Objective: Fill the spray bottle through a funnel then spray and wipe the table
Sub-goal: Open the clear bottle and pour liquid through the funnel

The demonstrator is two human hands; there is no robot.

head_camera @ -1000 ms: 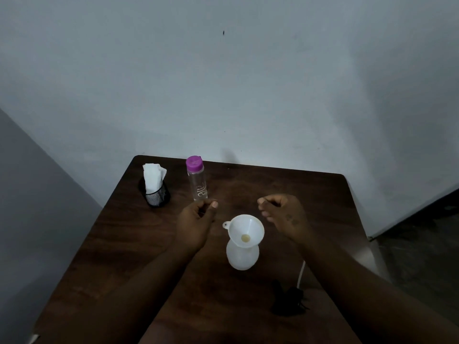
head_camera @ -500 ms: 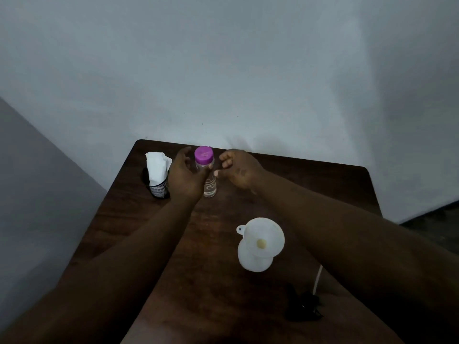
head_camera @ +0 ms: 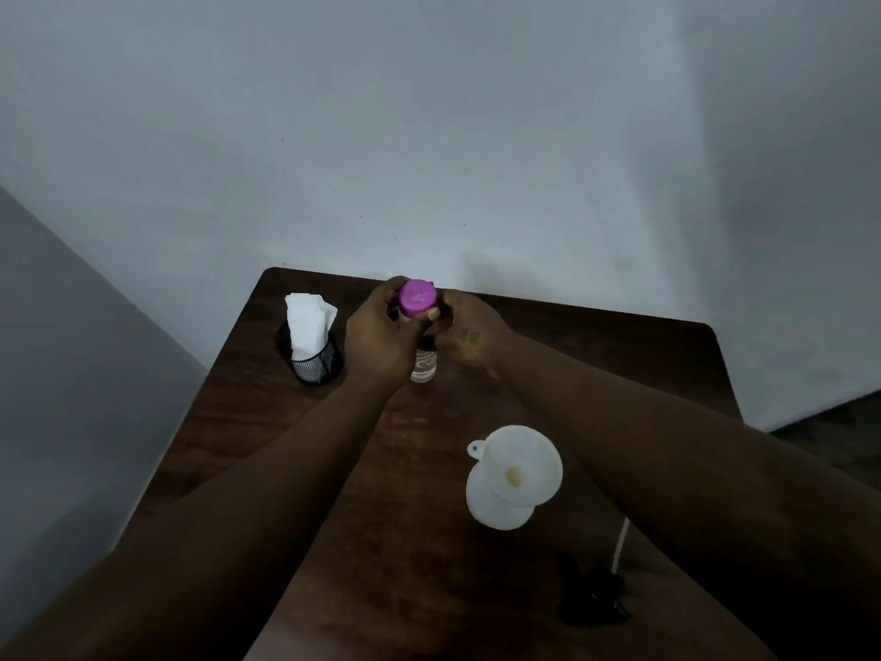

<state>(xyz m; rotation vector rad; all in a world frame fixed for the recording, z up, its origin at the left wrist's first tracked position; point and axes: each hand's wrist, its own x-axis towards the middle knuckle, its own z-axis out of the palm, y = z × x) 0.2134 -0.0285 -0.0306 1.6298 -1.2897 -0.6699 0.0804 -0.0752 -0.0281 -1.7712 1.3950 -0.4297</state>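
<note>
A clear water bottle (head_camera: 424, 367) with a purple cap (head_camera: 418, 298) stands at the back of the dark wooden table (head_camera: 286, 412). My left hand (head_camera: 376, 333) wraps the bottle's upper body. My right hand (head_camera: 469, 333) has its fingertips on the purple cap. A white funnel (head_camera: 522, 465) sits in the neck of the white spray bottle (head_camera: 496, 510) nearer to me, right of centre. The black spray head (head_camera: 593, 596) with its white tube (head_camera: 619, 541) lies on the table by my right forearm.
A black mesh holder (head_camera: 314, 362) with white tissues (head_camera: 307, 322) stands at the back left corner. Pale walls rise behind and to the left of the table. The table's right edge drops to a dark floor (head_camera: 834, 422).
Both hands moved from beside the funnel to the purple-capped bottle and closed on it. The bottle now appears lifted or tilted toward me.
</note>
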